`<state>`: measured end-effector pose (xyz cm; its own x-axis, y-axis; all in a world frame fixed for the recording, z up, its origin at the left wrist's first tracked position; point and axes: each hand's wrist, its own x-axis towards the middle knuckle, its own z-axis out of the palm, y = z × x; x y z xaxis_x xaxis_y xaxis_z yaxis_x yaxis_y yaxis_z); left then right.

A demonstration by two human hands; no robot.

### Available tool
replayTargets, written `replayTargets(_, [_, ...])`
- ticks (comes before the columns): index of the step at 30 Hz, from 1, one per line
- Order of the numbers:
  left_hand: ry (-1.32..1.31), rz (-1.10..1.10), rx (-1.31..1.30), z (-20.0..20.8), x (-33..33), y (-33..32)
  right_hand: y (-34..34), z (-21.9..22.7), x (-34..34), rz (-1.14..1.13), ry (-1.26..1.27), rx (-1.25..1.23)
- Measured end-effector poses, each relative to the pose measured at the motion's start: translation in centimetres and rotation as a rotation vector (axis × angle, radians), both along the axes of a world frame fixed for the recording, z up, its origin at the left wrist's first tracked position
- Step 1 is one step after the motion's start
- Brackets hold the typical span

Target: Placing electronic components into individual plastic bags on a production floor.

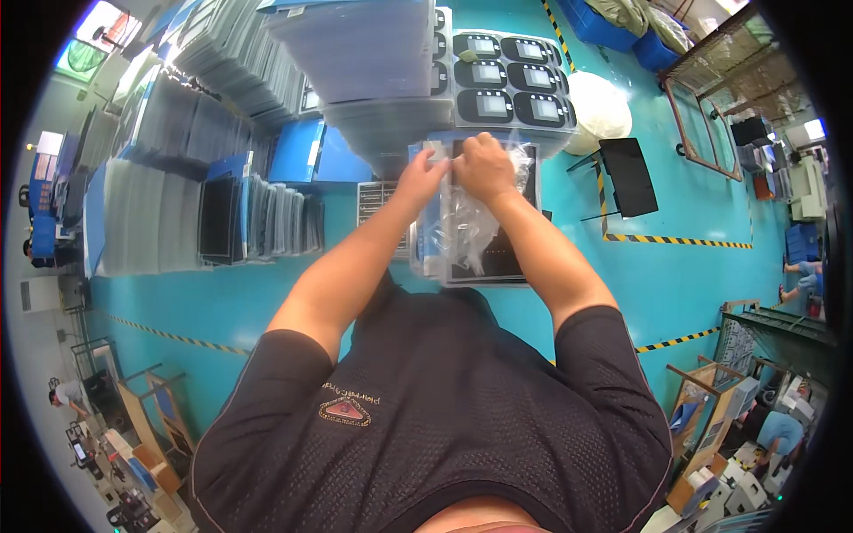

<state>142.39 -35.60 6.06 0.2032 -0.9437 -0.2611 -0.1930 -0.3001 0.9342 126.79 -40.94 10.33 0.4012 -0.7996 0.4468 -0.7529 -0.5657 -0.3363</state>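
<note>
Both my hands are together over a stack of dark panels (498,258) in front of me. Crumpled clear plastic film (469,222) lies across the top of it and hangs toward me. My right hand (484,167) is closed on the film's far end, its knuckles up and its fingertips hidden underneath. Beside it, my left hand (421,178) is bent at the stack's far left corner, thumb and forefinger closed at the film. Blue-edged clear sheets (428,233) show along the stack's left side.
Tall piles of clear sheets (355,58) stand just beyond. Next to them are sheets of black-framed panels (493,105). A white sack (600,107) and a small black-topped stand (627,178) are on the right. More upright sheets (147,213) fill the left, above a teal floor (675,284).
</note>
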Motion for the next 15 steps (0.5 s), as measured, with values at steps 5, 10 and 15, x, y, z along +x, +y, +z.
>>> replayTargets(5, [0.769, 0.041, 0.05, 5.4, -2.3, -0.1, 2.8, 6.3, -1.4, 0.263, -0.096, -0.292])
replayTargets(10, [0.874, 0.366, 0.189, -3.4, 9.6, 0.3, 7.3, 11.7, -1.9, 0.411, 0.12, 0.238])
replayTargets(15, [0.984, 0.927, 0.162, -9.5, 33.0, 14.6, 3.7, 16.4, -11.5, -0.054, 0.066, 0.833])
